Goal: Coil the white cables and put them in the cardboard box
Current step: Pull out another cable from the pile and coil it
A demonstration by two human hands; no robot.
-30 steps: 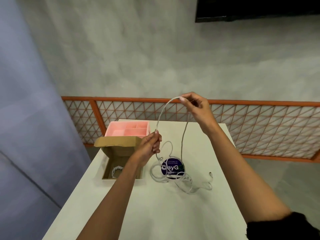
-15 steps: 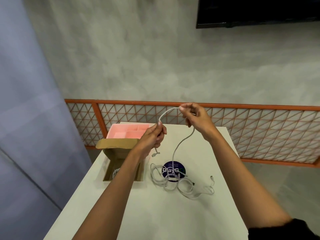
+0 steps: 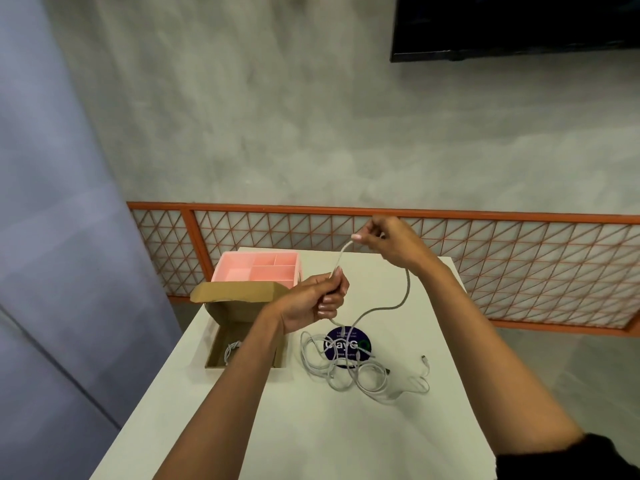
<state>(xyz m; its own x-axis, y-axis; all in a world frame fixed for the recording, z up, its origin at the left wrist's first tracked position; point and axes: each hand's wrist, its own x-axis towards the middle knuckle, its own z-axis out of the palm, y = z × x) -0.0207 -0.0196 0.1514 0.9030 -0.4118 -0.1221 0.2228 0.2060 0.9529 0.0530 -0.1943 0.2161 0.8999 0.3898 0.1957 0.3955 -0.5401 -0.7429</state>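
We see a white table (image 3: 311, 431) bearing an open cardboard box (image 3: 215, 344) at its left edge, a pink tray (image 3: 256, 271) just behind it, and loose white cables (image 3: 372, 377) tangled over a dark round sticker (image 3: 346, 345).

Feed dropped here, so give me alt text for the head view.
The left hand grips a white cable and the right hand pinches it higher, above a white table. More cables lie tangled over a dark round sticker; left of them, an open cardboard box holds another cable, a pink tray behind it.
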